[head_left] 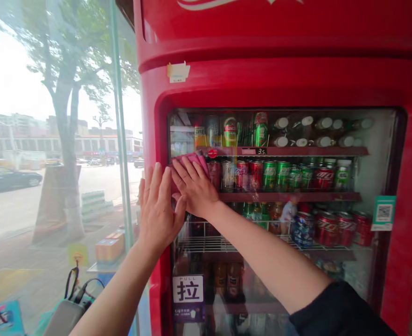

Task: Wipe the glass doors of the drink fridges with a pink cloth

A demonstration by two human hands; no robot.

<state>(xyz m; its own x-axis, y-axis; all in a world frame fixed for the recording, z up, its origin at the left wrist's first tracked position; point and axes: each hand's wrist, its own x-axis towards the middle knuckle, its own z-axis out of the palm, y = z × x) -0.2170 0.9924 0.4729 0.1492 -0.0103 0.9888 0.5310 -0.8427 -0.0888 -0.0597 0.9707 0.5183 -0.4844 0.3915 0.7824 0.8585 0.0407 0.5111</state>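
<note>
A red drinks fridge with a glass door (282, 65) fills the right of my view. My right hand (194, 184) presses a pink cloth (188, 161) flat against the glass, near the door's left edge. The cloth is partly covered by my fingers. My left hand (158, 210) is just beside it, fingers spread, flat at the door's left edge and holding nothing. Behind the glass, shelves hold green and red drink cans (279, 176) and several bottles.
A "PULL" sticker (188, 297) sits low on the glass door, and a green QR code tag (383, 213) is on the right. To the left, a glass wall (52, 140) looks out on a tree and street. A grey bag (64, 318) with cables lies at the lower left.
</note>
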